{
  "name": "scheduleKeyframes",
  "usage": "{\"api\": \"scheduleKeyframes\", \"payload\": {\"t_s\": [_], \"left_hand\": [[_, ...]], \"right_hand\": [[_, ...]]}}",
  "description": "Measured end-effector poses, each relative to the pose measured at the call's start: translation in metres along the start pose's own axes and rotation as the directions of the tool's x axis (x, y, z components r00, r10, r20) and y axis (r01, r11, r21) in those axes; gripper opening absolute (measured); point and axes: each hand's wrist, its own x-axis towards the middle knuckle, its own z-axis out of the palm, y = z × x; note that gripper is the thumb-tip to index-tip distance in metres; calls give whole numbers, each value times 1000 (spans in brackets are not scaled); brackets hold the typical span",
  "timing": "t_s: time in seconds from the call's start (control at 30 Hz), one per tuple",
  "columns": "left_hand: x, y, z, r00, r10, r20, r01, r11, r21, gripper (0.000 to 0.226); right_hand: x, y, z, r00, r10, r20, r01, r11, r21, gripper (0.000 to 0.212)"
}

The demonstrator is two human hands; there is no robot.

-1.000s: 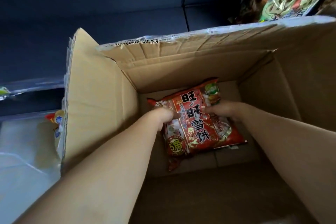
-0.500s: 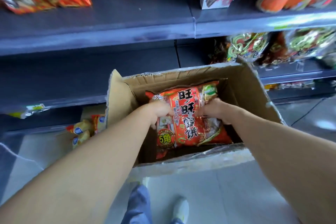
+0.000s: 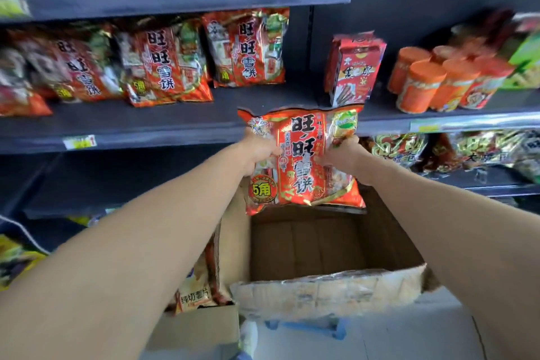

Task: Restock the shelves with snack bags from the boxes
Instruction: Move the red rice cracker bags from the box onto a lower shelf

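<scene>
Shelf [image 3: 257, 102] gap ahead | left hand [image 3: 257, 152], right hand [image 3: 339, 155] grip snack bag [image 3: 301, 161] | over box [image 3: 321, 286]

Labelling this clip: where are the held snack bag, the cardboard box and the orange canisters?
snack bag [image 3: 299, 156]: head view, red front panel.
cardboard box [image 3: 327, 292]: head view, taped near flap.
orange canisters [image 3: 420, 88]: head view, front canister's side.

Glaring pale off shelf edge [image 3: 467, 121] at right; smearing shelved bags [image 3: 35, 73] at left; bowing lines toward corners; showing centre bag [image 3: 301, 161] sharp.
</scene>
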Motion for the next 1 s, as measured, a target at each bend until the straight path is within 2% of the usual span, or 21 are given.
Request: {"api": "scheduleKeyframes", "payload": {"t_s": [0.1,0.2,0.43,0.63,0.83,1.0], "left_hand": [[2,21,-26,986,147,-84,-151,988,-37,80],[12,42,-52,967,229,-111,-242,963,-116,81],[63,74,-107,973,212,-96,-222,968,-117,95],[130,98,-139,973,207,-101,-214,975,-62,90],[189,112,-151,964,237,-121,-245,967,-62,86],[216,108,-152,953,270,-141,-279,959,-52,91]], "right_hand": [[7,-40,3,999,-19,-36,23,994,109,84],[24,-75,11,995,-69,-75,81,982,169,86],[78,-142,31,987,-111,-113,125,983,131,94],[141,-183,51,988,-66,-137,81,991,105,92],[187,-201,63,975,-79,-206,101,990,102,79],[202,-199,76,969,-83,-233,119,982,148,80]]}}
